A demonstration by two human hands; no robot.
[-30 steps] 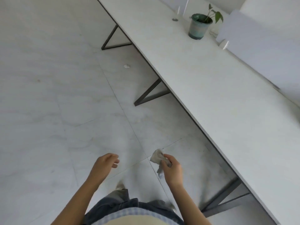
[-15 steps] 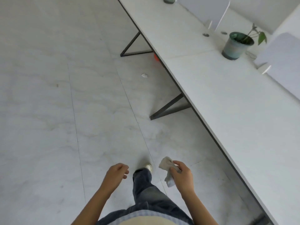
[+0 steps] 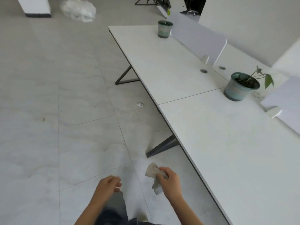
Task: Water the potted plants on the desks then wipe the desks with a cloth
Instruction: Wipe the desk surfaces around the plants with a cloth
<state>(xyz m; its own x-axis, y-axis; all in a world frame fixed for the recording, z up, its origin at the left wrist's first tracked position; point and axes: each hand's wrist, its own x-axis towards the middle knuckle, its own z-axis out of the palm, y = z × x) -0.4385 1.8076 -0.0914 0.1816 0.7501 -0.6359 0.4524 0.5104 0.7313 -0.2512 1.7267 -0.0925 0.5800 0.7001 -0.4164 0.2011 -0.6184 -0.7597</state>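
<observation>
A crumpled grey cloth hangs at about 6 o'clock in the view, pinched in the right hand, over the floor and just short of the table edge. The left hand, at 7 o'clock, holds nothing, its fingers loosely curled. The white table runs from 5 o'clock up toward 12. On it a potted plant stands at 2 o'clock and a second potted plant at 12, near the far end. A paper scrap lies on the floor beside the table; a white plastic bag sits at 11 o'clock.
</observation>
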